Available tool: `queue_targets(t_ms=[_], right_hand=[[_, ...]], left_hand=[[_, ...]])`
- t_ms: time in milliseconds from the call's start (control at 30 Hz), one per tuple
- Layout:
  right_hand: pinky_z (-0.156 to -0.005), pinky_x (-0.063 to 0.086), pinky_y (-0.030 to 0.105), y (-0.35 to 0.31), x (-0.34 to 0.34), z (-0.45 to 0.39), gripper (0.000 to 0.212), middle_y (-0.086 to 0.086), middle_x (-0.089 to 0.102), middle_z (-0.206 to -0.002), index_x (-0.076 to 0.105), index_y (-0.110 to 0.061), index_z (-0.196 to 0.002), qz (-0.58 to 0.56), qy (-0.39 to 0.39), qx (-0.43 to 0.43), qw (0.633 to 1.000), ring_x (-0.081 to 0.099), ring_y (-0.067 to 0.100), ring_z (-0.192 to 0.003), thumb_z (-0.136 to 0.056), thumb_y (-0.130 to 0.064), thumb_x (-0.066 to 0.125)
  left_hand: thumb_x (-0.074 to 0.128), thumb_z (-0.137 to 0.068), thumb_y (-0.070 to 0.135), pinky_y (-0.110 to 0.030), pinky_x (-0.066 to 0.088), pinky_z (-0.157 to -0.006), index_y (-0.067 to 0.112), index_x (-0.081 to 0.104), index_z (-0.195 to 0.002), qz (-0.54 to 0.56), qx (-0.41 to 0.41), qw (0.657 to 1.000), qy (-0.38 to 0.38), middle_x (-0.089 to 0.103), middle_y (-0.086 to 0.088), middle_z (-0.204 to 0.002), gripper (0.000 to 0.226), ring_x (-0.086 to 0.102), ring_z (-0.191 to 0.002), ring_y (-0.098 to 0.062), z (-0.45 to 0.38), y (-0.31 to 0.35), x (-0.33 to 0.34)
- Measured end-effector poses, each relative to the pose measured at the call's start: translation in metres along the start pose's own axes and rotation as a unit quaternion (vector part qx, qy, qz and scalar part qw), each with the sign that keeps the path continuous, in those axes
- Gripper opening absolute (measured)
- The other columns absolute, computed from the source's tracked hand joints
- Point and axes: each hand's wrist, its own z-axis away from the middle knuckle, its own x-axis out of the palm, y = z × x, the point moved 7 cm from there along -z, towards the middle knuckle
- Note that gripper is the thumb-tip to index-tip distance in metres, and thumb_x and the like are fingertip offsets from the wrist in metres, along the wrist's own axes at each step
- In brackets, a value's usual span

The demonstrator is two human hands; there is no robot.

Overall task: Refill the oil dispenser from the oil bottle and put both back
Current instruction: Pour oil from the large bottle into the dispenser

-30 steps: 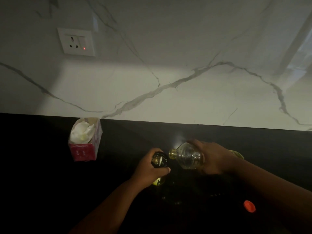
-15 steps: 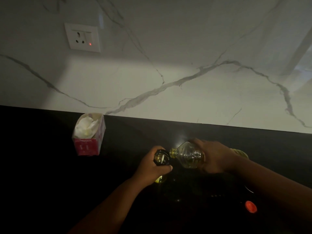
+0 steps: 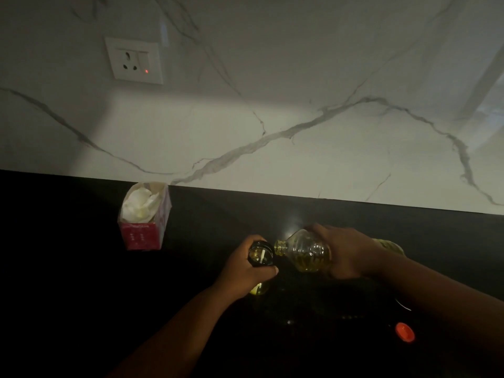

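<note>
While my left hand point(image 3: 246, 271) grips the dispenser point(image 3: 261, 257) upright near the counter's back edge, my right hand point(image 3: 345, 251) grips the bottle point(image 3: 302, 252), tipped sideways, mouth pointing left, touching the dispenser's rim.

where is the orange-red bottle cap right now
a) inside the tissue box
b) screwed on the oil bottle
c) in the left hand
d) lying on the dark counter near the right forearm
d: the cap lies loose on the counter, while the oil bottle mouth is uncapped.
</note>
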Motion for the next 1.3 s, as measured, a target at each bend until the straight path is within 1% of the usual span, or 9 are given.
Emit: queue_targets(t_ms=[267, 400, 567, 733, 800, 967, 1100, 1200, 1300], right_hand=[[-0.089, 0.045, 0.027, 0.0, -0.001, -0.001, 0.086, -0.008, 0.059, -0.12, 0.028, -0.038, -0.135, -0.004, -0.01, 0.001, 1.0, 0.061, 0.014, -0.104, -0.063, -0.049, 0.073], [-0.089, 0.046, 0.028, -0.002, -0.003, 0.0, 0.086, -0.007, 0.059, -0.121, 0.027, -0.037, -0.136, 0.003, -0.011, 0.001, 1.0, 0.06, 0.014, -0.105, -0.064, -0.049, 0.073], [-0.085, 0.04, 0.022, -0.004, -0.004, 0.0, 0.085, -0.008, 0.059, -0.121, 0.029, -0.037, -0.136, -0.002, -0.011, 0.002, 1.0, 0.06, 0.012, -0.105, -0.066, -0.047, 0.074], [-0.089, 0.044, 0.025, -0.007, -0.011, 0.002, 0.084, -0.009, 0.059, -0.12, 0.03, -0.037, -0.135, -0.028, 0.009, 0.009, 1.0, 0.06, 0.014, -0.105, -0.065, -0.044, 0.075], [-0.089, 0.045, 0.026, -0.01, -0.011, 0.0, 0.085, -0.008, 0.058, -0.121, 0.029, -0.036, -0.136, -0.012, -0.001, 0.004, 1.0, 0.06, 0.014, -0.105, -0.065, -0.045, 0.074], [-0.083, 0.044, 0.023, -0.013, -0.011, -0.003, 0.081, -0.009, 0.059, -0.118, 0.03, -0.038, -0.133, 0.012, -0.003, -0.007, 1.0, 0.061, 0.013, -0.102, -0.065, -0.048, 0.073], [-0.086, 0.048, 0.027, -0.012, -0.011, -0.002, 0.082, -0.008, 0.059, -0.119, 0.028, -0.038, -0.133, 0.03, -0.007, -0.01, 0.999, 0.061, 0.013, -0.104, -0.065, -0.049, 0.073], [-0.087, 0.046, 0.025, -0.011, -0.009, 0.0, 0.083, -0.007, 0.059, -0.119, 0.029, -0.036, -0.135, 0.026, -0.015, -0.008, 1.0, 0.061, 0.014, -0.104, -0.066, -0.047, 0.073], [-0.086, 0.047, 0.026, -0.011, -0.008, 0.0, 0.081, -0.008, 0.06, -0.118, 0.029, -0.039, -0.132, 0.024, -0.013, -0.005, 1.0, 0.061, 0.013, -0.103, -0.064, -0.048, 0.072]], left_hand=[[0.083, -0.071, 0.013, -0.028, 0.056, -0.077, 0.042, 0.052, -0.109, -0.005, -0.002, 1.0, -0.003, 0.061, 0.0, -0.113, 0.057, 0.064, -0.102, -0.019, 0.0, 0.001, 0.0], [0.084, -0.07, 0.013, -0.032, 0.058, -0.079, 0.043, 0.053, -0.107, -0.006, 0.002, 1.0, -0.003, 0.061, 0.0, -0.112, 0.057, 0.065, -0.101, -0.02, 0.001, 0.002, 0.0], [0.084, -0.07, 0.014, -0.031, 0.058, -0.079, 0.044, 0.053, -0.107, -0.003, 0.001, 1.0, -0.004, 0.062, 0.001, -0.111, 0.057, 0.066, -0.099, -0.018, 0.002, 0.001, -0.001], [0.085, -0.069, 0.016, -0.035, 0.059, -0.082, 0.045, 0.053, -0.108, -0.002, -0.003, 1.0, -0.006, 0.061, 0.001, -0.113, 0.058, 0.065, -0.101, -0.019, 0.001, 0.001, -0.001], [0.084, -0.07, 0.016, -0.037, 0.059, -0.085, 0.046, 0.053, -0.107, -0.004, -0.002, 1.0, -0.008, 0.061, 0.003, -0.111, 0.058, 0.065, -0.101, -0.018, 0.002, 0.001, -0.001], [0.084, -0.07, 0.015, -0.034, 0.058, -0.084, 0.043, 0.053, -0.11, -0.003, 0.001, 1.0, -0.004, 0.063, 0.004, -0.109, 0.058, 0.066, -0.099, -0.015, 0.002, 0.001, -0.002], [0.084, -0.07, 0.014, -0.033, 0.059, -0.082, 0.042, 0.053, -0.111, -0.001, 0.006, 1.0, -0.005, 0.064, 0.003, -0.109, 0.058, 0.066, -0.097, -0.015, 0.002, 0.0, -0.001], [0.084, -0.07, 0.014, -0.032, 0.058, -0.081, 0.041, 0.053, -0.112, 0.0, 0.009, 1.0, -0.005, 0.063, 0.003, -0.109, 0.058, 0.067, -0.096, -0.015, 0.002, 0.0, -0.001], [0.084, -0.069, 0.016, -0.033, 0.059, -0.082, 0.041, 0.053, -0.111, -0.005, 0.011, 1.0, -0.003, 0.064, 0.002, -0.109, 0.058, 0.067, -0.097, -0.016, 0.002, 0.0, -0.002]])
